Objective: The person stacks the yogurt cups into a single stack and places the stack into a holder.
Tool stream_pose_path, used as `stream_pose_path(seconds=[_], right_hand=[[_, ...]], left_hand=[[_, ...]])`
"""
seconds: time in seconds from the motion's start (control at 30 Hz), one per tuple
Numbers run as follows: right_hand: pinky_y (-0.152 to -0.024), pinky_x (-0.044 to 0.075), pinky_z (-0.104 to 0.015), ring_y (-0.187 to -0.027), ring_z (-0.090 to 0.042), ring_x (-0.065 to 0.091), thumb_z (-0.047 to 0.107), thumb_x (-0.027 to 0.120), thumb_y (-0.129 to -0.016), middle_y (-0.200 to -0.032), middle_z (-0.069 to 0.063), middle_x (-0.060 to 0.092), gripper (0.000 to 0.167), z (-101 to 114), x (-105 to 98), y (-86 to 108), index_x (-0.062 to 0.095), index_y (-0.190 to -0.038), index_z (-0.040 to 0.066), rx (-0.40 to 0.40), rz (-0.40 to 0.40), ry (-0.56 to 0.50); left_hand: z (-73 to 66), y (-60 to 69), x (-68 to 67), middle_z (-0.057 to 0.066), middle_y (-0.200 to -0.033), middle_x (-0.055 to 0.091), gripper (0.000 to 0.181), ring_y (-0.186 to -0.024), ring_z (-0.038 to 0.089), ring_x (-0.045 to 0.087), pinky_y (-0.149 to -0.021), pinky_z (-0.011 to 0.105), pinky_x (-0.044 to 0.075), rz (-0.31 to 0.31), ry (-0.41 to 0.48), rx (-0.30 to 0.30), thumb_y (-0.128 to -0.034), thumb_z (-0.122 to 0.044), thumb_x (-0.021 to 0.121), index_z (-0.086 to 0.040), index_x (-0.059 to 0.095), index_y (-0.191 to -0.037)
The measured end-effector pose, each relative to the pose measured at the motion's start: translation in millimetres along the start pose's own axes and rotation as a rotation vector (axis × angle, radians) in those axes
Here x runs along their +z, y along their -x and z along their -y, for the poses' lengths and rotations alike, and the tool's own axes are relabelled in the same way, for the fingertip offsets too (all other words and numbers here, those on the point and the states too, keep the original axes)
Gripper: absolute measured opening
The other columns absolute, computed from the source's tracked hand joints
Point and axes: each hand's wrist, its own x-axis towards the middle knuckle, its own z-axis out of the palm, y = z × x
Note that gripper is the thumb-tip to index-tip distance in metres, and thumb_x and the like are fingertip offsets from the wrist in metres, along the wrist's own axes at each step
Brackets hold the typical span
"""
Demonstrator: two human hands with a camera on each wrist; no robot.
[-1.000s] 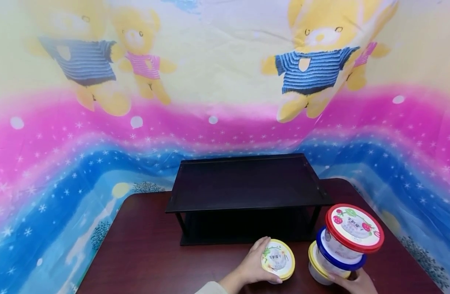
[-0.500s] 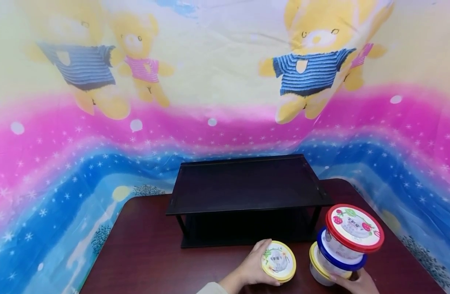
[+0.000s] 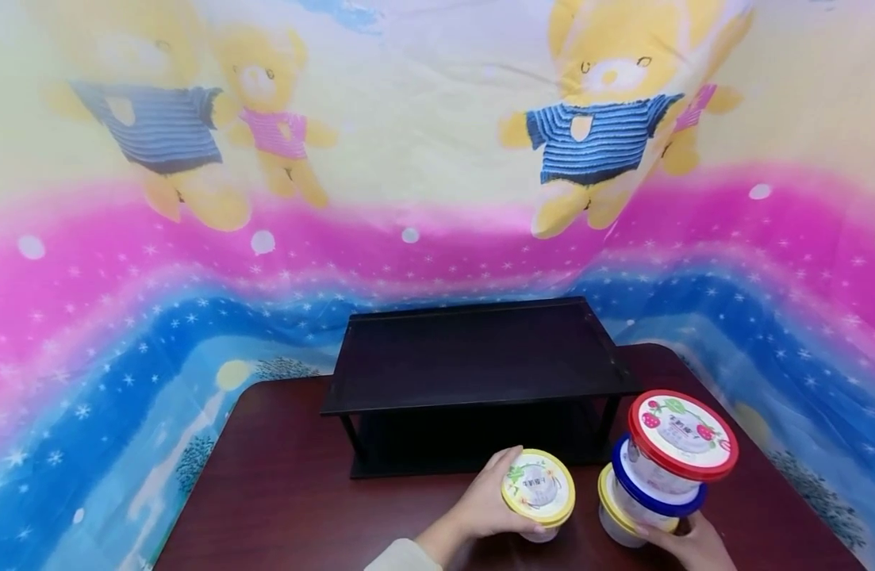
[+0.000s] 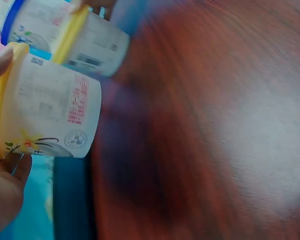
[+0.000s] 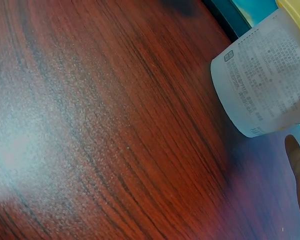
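My left hand (image 3: 483, 503) grips a small round pudding tub with a yellow lid (image 3: 539, 485), fingers and thumb on opposite sides of the lid. In the left wrist view this white tub (image 4: 50, 105) seems raised a little off the table. To its right stands a leaning stack of three tubs: a red-lidded tub (image 3: 683, 434) on top, a blue-lidded tub (image 3: 658, 488) in the middle, and a yellow-lidded tub (image 3: 623, 519) at the bottom. My right hand (image 3: 690, 543) holds the bottom tub near its lid; part of its grip is hidden. The right wrist view shows the bottom tub's printed side (image 5: 265, 75).
Behind the tubs stands a black two-level shelf (image 3: 480, 357) on the dark red-brown wooden table (image 3: 280, 476). A cloth backdrop printed with bears (image 3: 408, 174) surrounds the table at the back and sides.
The left hand's tub has risen and tipped slightly, showing more of its side below the lid. The stack and right hand have shifted only slightly in view.
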Motion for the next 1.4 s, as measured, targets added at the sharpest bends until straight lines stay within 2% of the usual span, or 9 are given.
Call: stream_pose_path(seconds=[0.17,0.37,0.6,0.77,1.0,1.4], right_hand=[[-0.074,0.041,-0.046,-0.105,-0.042,0.039,0.047,0.061,-0.074,-0.123,-0.033,0.031,0.093,-1.6,-2.4,-1.4,0.011,-0.129,-0.009,-0.021,-0.007,0.037],[-0.074,0.041,-0.045,-0.104,-0.041,0.041,0.045,0.064,-0.072,-0.121,-0.033,0.033,0.094,-1.5,1.1,-2.8,0.012,-0.129,-0.01,-0.062,-0.033,0.051],[-0.073,0.041,-0.045,-0.104,-0.043,0.04,0.046,0.062,-0.073,-0.122,-0.034,0.032,0.094,-1.8,0.6,-0.3,0.011,-0.129,-0.01,-0.047,-0.026,0.045],[-0.074,0.04,-0.046,-0.106,-0.045,0.036,0.047,0.062,-0.074,-0.123,-0.034,0.029,0.096,1.5,-0.1,0.3,0.009,-0.13,-0.009,-0.034,-0.009,0.036],[-0.072,0.041,-0.046,-0.107,-0.047,0.034,0.049,0.061,-0.073,-0.124,-0.034,0.026,0.099,4.9,0.8,-1.8,0.006,-0.131,-0.009,-0.009,0.005,0.034],[-0.073,0.042,-0.043,-0.105,-0.043,0.039,0.046,0.061,-0.075,-0.123,-0.034,0.03,0.094,1.7,0.1,-4.0,0.009,-0.129,-0.01,-0.052,0.013,0.043]], left_hand=[[-19.5,-3.5,-7.9,-0.008,-0.131,0.031,0.095,-0.115,0.009,0.033,-0.091,0.032,0.032,-0.005,-0.009,0.055,-0.0564,-0.038,0.078,-0.022,0.027,-0.135],[-48.2,-9.3,-23.0,-0.006,-0.132,0.032,0.093,-0.116,0.008,0.033,-0.093,0.03,0.031,-0.018,-0.033,0.168,-0.0579,-0.035,0.078,-0.02,0.028,-0.135],[-79.2,-22.3,-42.7,-0.005,-0.133,0.03,0.089,-0.118,0.008,0.03,-0.094,0.03,0.028,-0.002,-0.014,0.245,-0.0605,-0.028,0.077,-0.018,0.03,-0.134],[-100.4,-32.7,-59.1,-0.006,-0.133,0.029,0.087,-0.118,0.006,0.029,-0.094,0.029,0.029,-0.002,0.002,0.26,-0.0616,-0.028,0.077,-0.017,0.03,-0.134],[-127.1,-43.5,-73.0,-0.012,-0.132,0.029,0.085,-0.116,0.004,0.03,-0.091,0.027,0.033,-0.019,0.016,0.263,-0.0629,-0.03,0.076,-0.021,0.03,-0.134],[-163.5,-70.6,-86.1,-0.012,-0.13,0.03,0.081,-0.111,0.002,0.033,-0.087,0.025,0.035,-0.004,0.107,0.272,-0.0661,-0.027,0.073,-0.026,0.029,-0.134]])
